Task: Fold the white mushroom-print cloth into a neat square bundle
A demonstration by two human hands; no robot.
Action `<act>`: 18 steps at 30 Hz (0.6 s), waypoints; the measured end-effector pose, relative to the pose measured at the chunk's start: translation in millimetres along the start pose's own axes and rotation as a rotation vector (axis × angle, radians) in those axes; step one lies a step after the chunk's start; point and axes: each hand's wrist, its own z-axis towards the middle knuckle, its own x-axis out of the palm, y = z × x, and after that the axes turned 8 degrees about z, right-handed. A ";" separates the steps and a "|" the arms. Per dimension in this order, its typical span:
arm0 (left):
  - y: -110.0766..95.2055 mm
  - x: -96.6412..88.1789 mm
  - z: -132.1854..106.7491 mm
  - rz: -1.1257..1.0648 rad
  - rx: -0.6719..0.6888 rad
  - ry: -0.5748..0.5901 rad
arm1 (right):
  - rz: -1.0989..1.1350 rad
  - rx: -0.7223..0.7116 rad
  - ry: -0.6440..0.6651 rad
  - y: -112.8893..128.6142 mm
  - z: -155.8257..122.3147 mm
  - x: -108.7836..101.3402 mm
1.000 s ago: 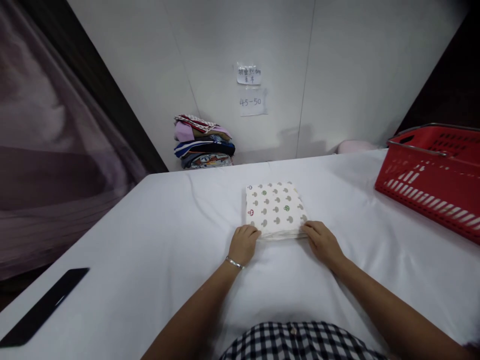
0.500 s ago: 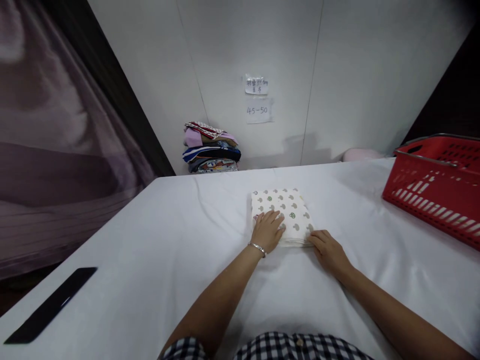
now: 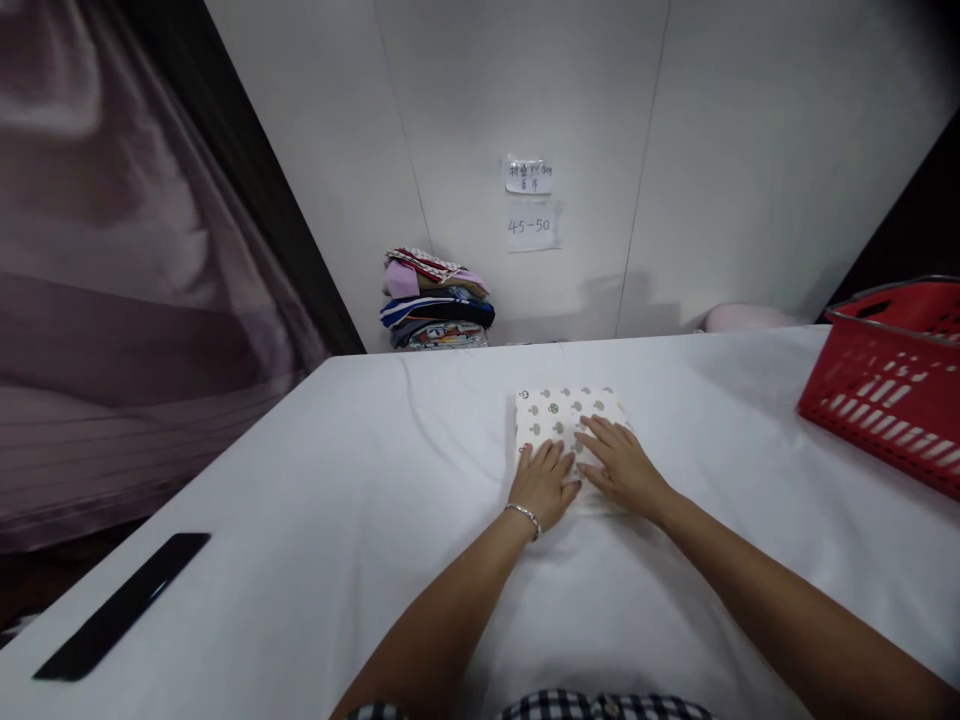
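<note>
A folded white cloth (image 3: 559, 410) printed with small mushrooms lies on the white-covered table (image 3: 405, 480) in front of me. My left hand (image 3: 543, 484) rests flat on its near left part, fingers spread, with a silver bracelet at the wrist. Over the right part of the cloth lies my right hand (image 3: 622, 465), also flat with fingers apart. Both hands touch the top of the cloth and neither grips it. The near right corner of the cloth is hidden under my right hand.
A red plastic basket (image 3: 885, 370) stands at the table's right edge. Beyond the far edge, a stack of folded fabrics (image 3: 439, 305) sits against the wall. A flat black object (image 3: 124, 605) lies at the left. Paper labels (image 3: 532, 225) are stuck to the wall.
My right hand has moved from the cloth's near right corner onto its top and spread flat. My left hand stays on the cloth. The whole view has shifted slightly.
</note>
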 end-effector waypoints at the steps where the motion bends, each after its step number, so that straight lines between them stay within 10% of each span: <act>1: 0.4 -0.1 -1.4 -0.008 0.001 0.006 | -0.037 0.065 0.038 -6.5 3.2 7.6; 7: 9.6 -7.2 6.0 -0.115 0.002 0.134 | -0.096 0.177 0.142 -35.8 -4.2 37.0; 18: 28.5 6.3 31.9 -0.119 -0.223 0.166 | -0.072 0.263 0.231 -33.0 21.2 25.9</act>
